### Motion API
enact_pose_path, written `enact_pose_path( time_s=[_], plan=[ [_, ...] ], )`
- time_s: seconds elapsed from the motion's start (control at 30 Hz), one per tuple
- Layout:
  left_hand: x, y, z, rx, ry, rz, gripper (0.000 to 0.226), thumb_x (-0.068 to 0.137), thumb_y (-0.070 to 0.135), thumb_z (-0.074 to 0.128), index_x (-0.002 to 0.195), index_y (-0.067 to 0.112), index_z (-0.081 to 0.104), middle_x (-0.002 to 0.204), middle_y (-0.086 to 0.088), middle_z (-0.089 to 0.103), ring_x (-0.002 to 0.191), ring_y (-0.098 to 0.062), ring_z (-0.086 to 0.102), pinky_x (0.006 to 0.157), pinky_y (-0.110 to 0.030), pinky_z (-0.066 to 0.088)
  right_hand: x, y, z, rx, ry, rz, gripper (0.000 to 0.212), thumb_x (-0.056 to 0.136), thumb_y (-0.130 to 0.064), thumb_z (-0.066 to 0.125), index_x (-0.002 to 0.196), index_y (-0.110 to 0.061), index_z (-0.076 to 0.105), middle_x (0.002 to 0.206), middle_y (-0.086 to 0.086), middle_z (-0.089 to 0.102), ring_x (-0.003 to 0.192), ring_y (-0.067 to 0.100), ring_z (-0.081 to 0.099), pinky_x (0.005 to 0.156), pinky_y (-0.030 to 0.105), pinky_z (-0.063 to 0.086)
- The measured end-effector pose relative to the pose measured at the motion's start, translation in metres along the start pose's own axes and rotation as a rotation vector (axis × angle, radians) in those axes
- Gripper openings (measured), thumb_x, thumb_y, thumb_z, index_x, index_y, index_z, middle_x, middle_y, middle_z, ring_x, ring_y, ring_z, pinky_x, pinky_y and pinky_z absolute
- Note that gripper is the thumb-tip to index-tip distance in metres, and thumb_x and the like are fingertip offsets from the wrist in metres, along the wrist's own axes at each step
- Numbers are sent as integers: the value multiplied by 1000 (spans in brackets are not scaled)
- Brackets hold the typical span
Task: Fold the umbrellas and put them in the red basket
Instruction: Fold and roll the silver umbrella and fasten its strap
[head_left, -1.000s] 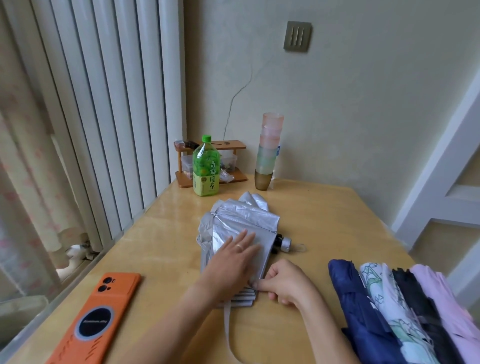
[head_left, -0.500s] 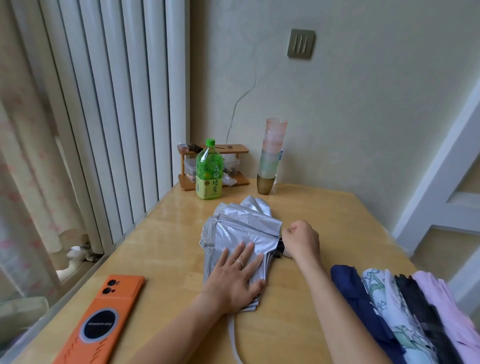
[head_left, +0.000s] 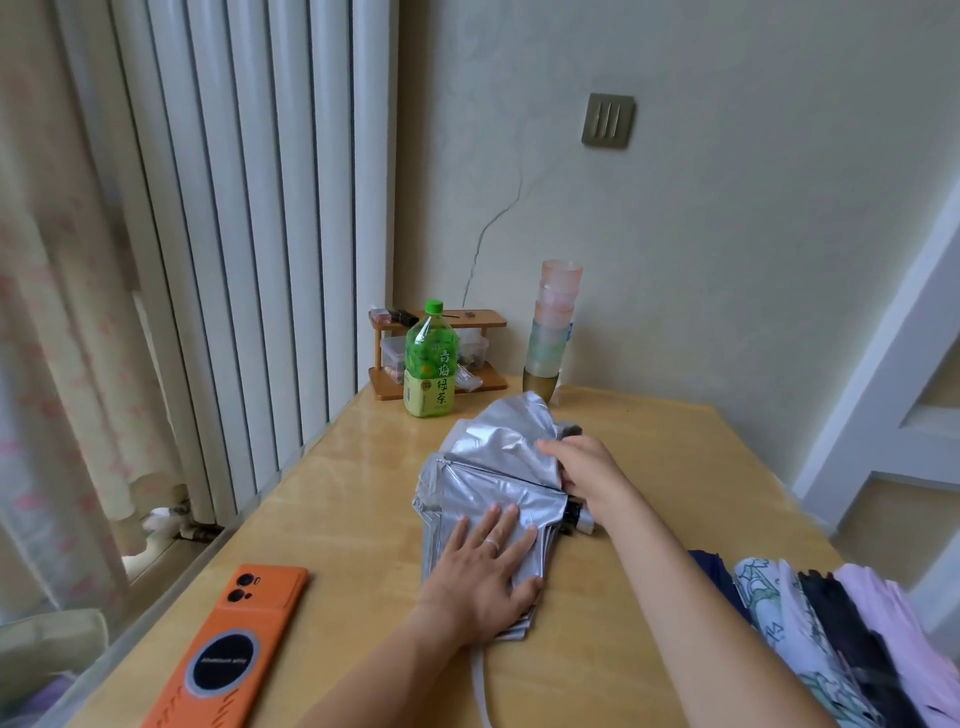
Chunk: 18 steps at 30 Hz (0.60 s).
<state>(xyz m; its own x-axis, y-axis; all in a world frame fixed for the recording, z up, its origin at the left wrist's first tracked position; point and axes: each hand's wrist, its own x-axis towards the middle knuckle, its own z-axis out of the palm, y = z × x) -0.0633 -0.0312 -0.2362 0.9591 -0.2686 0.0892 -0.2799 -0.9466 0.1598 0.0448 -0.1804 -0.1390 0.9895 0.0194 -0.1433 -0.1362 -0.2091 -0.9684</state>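
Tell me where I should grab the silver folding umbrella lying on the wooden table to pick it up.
Probably the short black-and-silver handle jutting from the right edge of the silver folding umbrella; come in from the right. It is the one rigid part: the canopy lies in loose pleats, which the left hand presses flat and the right hand grips.

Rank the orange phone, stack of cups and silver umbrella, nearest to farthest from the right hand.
1. The silver umbrella, gripped by the right hand.
2. The stack of cups, just beyond, by the wall.
3. The orange phone, near-left table edge.
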Motion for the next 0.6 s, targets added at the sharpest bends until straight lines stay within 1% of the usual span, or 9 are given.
enact_pose_path(
  time_s=[0.03,0.1,0.17,0.23,0.3,0.37,0.43,0.5,0.6],
  plan=[
    [0,0,0,2,3,0,66,104,61,18,163,36,2,169,6,-15,155,-14,-20,126,-47,-9,0,0,0,117,16,38,46,72,-37,82,99,-3,69,85,17,64,76,22,56,76,36,48],
    [0,1,1,2,9,-2,66,104,61,19,163,36,3,169,7,-15,155,-15,-20,126,-46,-9,-1,-1,-4,316,19,112,37,80,-29,82,108,-7,71,96,9,75,85,23,64,85,37,52],
    [0,1,1,-4,16,-2,66,104,61,20,163,36,3,169,7,-15,155,-15,-19,126,-46,-10,-4,-2,-8,402,-23,103,35,85,-24,82,114,-9,70,108,8,77,93,23,68,91,38,51],
    [0,0,2,-10,31,-5,66,103,61,21,163,37,4,168,8,-15,156,-16,-18,126,-45,-11,-6,-2,-8,406,3,20,45,83,-22,84,122,-10,65,113,8,76,101,21,68,94,38,49],
    [1,0,3,-7,28,-6,66,103,61,21,162,37,4,169,8,-15,155,-15,-18,126,-45,-11,-8,0,-7,391,72,-93,63,81,-18,86,133,-17,51,111,3,74,109,17,66,101,37,45],
    [1,0,4,1,28,-7,66,103,62,20,162,38,3,169,8,-15,155,-14,-19,126,-44,-11,-12,-1,-8,336,104,-210,74,83,-15,85,138,-28,37,103,0,74,106,11,64,97,32,40],
    [1,-1,6,-2,31,-8,66,103,62,19,162,38,3,168,9,-16,155,-13,-19,126,-44,-11,-14,-5,-8,280,77,-278,77,84,-18,85,139,-36,34,101,5,72,100,12,66,86,27,42],
    [1,-1,5,-7,37,-8,66,103,62,20,162,38,4,168,9,-16,155,-14,-18,126,-44,-11,-15,-7,-5,176,52,-314,71,82,-25,87,138,-38,46,104,9,70,98,18,67,81,26,47],
    [1,0,3,-3,31,-4,66,103,61,21,162,37,5,168,9,-15,156,-14,-17,126,-44,-9,-15,-9,1,-32,68,-352,35,83,-28,85,114,-36,72,102,0,73,102,17,70,84,26,52]
  ],
)
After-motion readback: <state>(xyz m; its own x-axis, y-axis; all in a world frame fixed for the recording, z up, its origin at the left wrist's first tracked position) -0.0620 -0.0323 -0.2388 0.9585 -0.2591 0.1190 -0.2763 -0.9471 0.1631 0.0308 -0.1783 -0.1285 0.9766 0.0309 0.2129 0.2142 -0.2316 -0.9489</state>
